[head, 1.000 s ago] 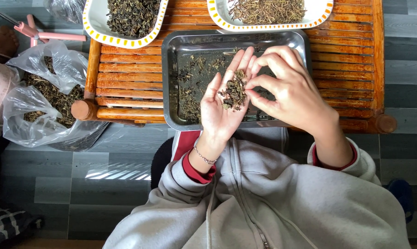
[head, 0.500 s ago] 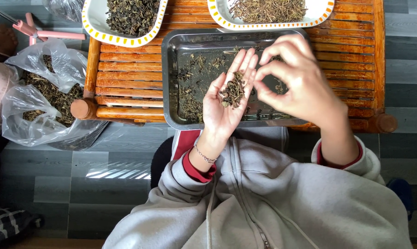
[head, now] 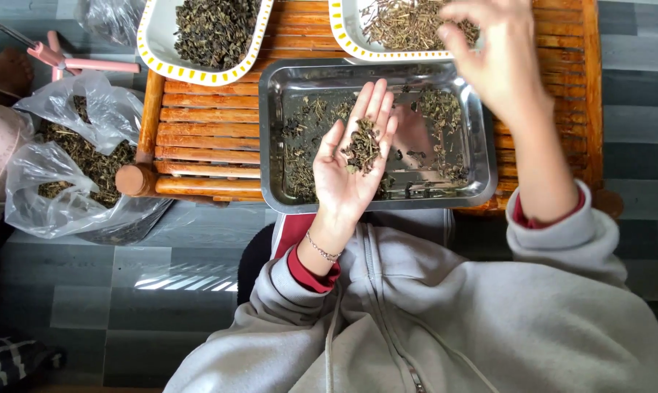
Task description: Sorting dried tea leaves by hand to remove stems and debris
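My left hand (head: 351,164) lies palm up over the metal tray (head: 270,138), cupping a small heap of dried tea leaves (head: 362,145) on its fingers. My right hand (head: 492,58) is raised and blurred over the right white dish (head: 343,33), which holds pale stems (head: 405,25). Its fingers are pinched together; whether something sits between them I cannot tell. Loose leaves are scattered across the tray floor.
The tray rests on a slatted wooden board (head: 205,135). A second white dish (head: 154,44) at the top left holds dark leaves. A clear plastic bag (head: 67,167) of leaves lies at the left. A pink tool (head: 81,62) lies behind it.
My right hand has left my left palm and moved up and to the right, over the dish of stems. The left hand stays put with its heap of leaves.
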